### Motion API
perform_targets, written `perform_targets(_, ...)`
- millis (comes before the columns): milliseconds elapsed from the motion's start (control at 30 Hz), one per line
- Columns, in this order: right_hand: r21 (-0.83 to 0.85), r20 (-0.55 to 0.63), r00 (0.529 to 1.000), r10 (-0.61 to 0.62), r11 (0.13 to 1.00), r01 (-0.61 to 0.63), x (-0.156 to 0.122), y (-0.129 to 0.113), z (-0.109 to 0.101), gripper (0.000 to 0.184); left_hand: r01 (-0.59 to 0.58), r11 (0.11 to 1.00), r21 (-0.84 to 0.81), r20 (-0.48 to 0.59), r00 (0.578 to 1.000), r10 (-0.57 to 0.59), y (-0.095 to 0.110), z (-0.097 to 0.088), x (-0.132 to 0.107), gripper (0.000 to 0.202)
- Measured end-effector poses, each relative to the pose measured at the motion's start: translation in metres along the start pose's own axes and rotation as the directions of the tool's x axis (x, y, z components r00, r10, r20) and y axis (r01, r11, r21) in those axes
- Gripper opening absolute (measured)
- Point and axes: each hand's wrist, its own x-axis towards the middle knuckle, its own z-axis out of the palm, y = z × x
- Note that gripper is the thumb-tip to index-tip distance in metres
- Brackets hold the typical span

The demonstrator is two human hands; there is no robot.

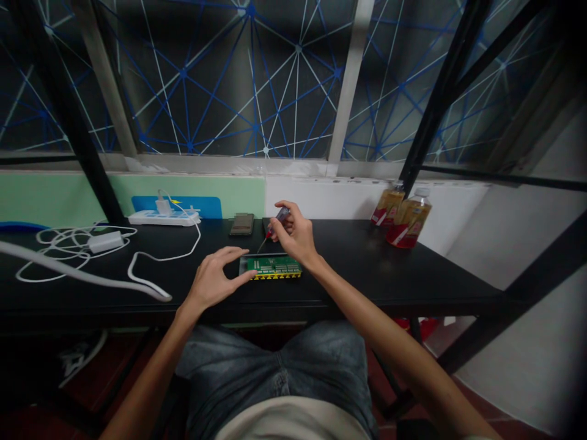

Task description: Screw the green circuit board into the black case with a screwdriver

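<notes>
A green circuit board point(275, 265) with a row of yellow ports along its front edge lies in a dark shallow case on the black desk. My left hand point(214, 278) grips its left end, the thumb at the front edge and the fingers at the back. In my right hand point(299, 235), above the back of the board, is a screwdriver point(281, 214) with a dark and red handle. Its thin shaft slants down and left toward the back left edge of the case. Whether the tip touches a screw is too small to tell.
Behind the board lies a dark flat phone-like device point(242, 224). A white power strip point(151, 217) and a tangle of white cable with an adapter point(106, 242) occupy the left side. Two drink bottles point(409, 221) stand at the back right, near a black metal frame.
</notes>
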Motion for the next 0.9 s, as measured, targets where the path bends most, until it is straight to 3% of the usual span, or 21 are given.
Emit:
perform_targets(267, -0.105, 0.080, 0.997, -0.016, 0.994, 0.025, -0.0019, 0.0044, 0.0030, 0.040, -0.044, 0.997, 0.060, 0.122, 0.992, 0.037, 0.0013, 0.0048, -0.0009, 0.040)
perform_targets(900, -0.177, 0.131, 0.989, -0.068, 0.980, 0.091, -0.0062, 0.0030, 0.0089, 0.037, -0.009, 0.995, 0.099, 0.141, 0.990, -0.005, 0.0021, 0.0049, -0.0025, 0.040)
